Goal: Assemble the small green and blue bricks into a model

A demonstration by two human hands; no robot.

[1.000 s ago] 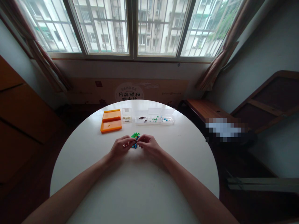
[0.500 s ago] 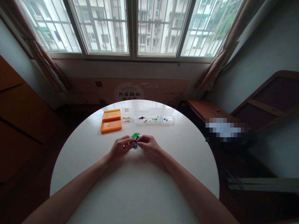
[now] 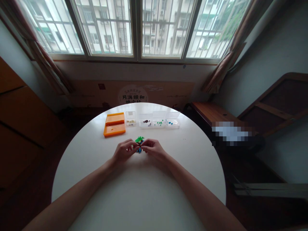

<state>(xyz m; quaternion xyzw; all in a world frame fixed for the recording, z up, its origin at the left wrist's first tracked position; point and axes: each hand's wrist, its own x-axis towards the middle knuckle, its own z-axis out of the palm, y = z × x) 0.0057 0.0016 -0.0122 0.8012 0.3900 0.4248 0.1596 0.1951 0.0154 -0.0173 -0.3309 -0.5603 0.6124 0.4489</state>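
Near the middle of the white table (image 3: 115, 199), both my hands close on a small model of building bricks (image 3: 139, 140), green at its top and blue with dark parts lower down. My left hand (image 3: 126, 149) grips its left side, thumb and fingertips bent inward. From the right, my right hand (image 3: 153, 148) pinches it between thumb and forefinger. The fingers cover much of the model's middle, so the exact piece under the fingertips is hidden.
Beyond my hands lies an open orange case (image 3: 115, 130) with a small piece in it. To its right stand a clear box (image 3: 131, 119) of pale pieces and a row of open clear boxes (image 3: 159, 123) with brown, green and blue pieces.
The fingers of my left hand have shifted slightly at the model. My right hand and the boxes look much the same.
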